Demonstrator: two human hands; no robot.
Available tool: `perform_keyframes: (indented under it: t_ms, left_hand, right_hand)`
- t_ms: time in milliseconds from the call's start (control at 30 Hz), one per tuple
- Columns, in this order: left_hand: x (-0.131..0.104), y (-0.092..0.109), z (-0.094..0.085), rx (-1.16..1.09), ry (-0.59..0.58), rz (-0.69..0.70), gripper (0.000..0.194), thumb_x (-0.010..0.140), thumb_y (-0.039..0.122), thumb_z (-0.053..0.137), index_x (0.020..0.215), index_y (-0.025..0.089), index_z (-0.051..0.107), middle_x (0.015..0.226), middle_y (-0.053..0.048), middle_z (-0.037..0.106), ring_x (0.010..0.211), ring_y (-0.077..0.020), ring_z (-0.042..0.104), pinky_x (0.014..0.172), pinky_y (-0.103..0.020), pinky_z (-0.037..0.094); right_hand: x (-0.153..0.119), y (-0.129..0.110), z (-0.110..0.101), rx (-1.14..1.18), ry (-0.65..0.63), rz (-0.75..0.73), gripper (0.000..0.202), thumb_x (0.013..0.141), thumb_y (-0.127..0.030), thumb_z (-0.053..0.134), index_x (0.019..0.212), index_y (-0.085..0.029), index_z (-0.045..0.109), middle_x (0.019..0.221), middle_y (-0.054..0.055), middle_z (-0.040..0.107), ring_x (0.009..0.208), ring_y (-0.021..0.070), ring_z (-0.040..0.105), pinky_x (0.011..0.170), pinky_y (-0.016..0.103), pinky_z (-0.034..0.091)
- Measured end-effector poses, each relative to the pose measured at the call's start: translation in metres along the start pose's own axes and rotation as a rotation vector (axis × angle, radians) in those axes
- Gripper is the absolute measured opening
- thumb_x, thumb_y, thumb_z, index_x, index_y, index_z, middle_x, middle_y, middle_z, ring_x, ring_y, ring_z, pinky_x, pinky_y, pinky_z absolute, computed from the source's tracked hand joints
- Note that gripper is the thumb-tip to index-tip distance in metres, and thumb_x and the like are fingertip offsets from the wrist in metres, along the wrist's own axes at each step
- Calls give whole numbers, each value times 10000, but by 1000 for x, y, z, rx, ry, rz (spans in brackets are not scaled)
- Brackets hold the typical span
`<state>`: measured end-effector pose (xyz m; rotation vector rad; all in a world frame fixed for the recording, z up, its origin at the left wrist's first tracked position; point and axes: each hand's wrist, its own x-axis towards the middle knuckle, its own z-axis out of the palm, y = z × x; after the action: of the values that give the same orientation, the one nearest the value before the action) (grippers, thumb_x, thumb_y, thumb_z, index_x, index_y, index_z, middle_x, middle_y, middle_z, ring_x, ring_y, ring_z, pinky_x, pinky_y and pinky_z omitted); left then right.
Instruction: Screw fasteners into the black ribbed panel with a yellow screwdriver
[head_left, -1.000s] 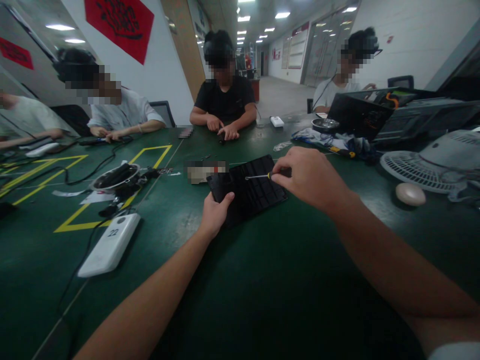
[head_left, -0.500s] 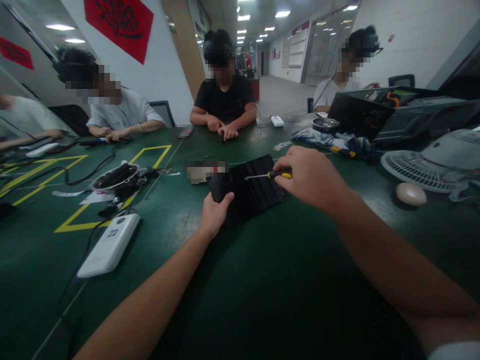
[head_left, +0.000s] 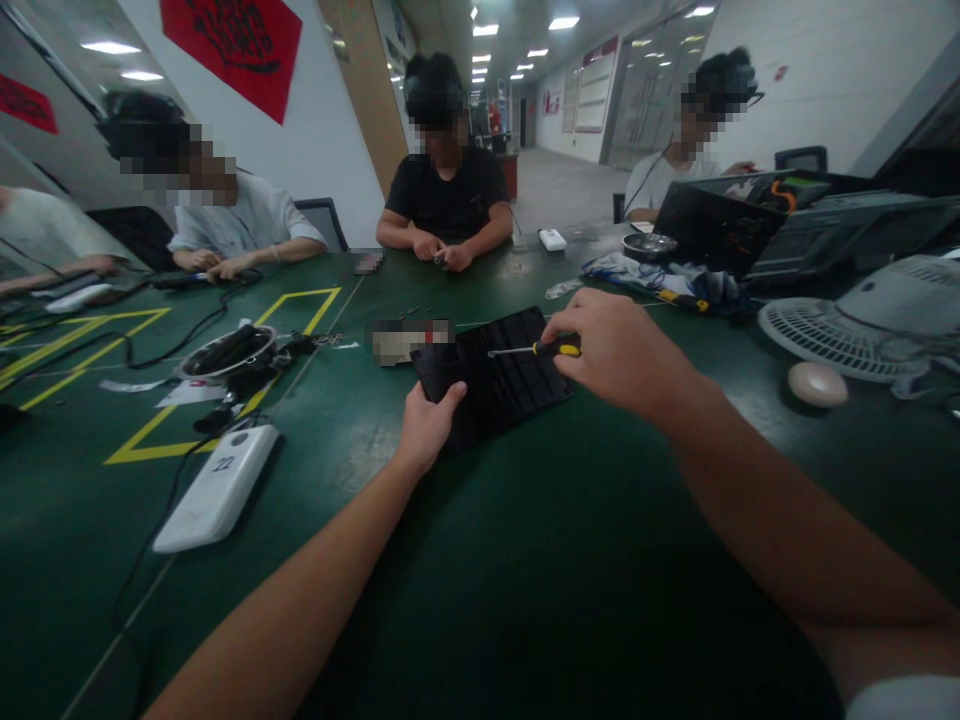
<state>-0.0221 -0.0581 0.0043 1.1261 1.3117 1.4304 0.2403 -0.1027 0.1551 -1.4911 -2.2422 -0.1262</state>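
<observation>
A flat black panel with shallow compartments lies tilted on the green table. Its left edge is gripped by my left hand, thumb on top and the other fingers hidden beneath. My right hand is closed around the black and yellow handle of a screwdriver. The metal shaft points left, low over the panel, with its tip near the panel's upper left part; whether the tip touches is too small to tell. A partly blurred beige object sits just behind the panel's left corner.
On the left are a white power bank with a cable and a bowl of black items. At right stand a white fan, a computer mouse, cloth and an open case. Several people sit around the table.
My hands, the panel and the screwdriver keep nearly the same positions. The whole view has shifted slightly. Across the table, the hands of the person in black have moved a little.
</observation>
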Motion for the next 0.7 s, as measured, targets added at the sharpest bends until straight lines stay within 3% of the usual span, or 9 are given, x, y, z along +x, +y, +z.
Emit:
perform_keyframes:
  t_ms: [500,700]
  left_hand:
    - [2,-1,-2,41,5,-10,486,736,419,946,1119,176,770,1124,-132,830,1073,-329,782,1073,-543,600]
    - [2,-2,-3,45,2,-4,548,718,464,953,1137,162,770,1095,-123,832,1043,-329,786,1057,-547,603]
  right_hand:
    - [1,-2,-3,16,-34,15,231,947,-212,697,1093,-220,876,1050,103,742,957,266,665,818,375,463]
    - [5,-1,-2,13,-43,34,230,898,-170,750,1074,-205,893,1061,117,734,948,265,667,838,376,480]
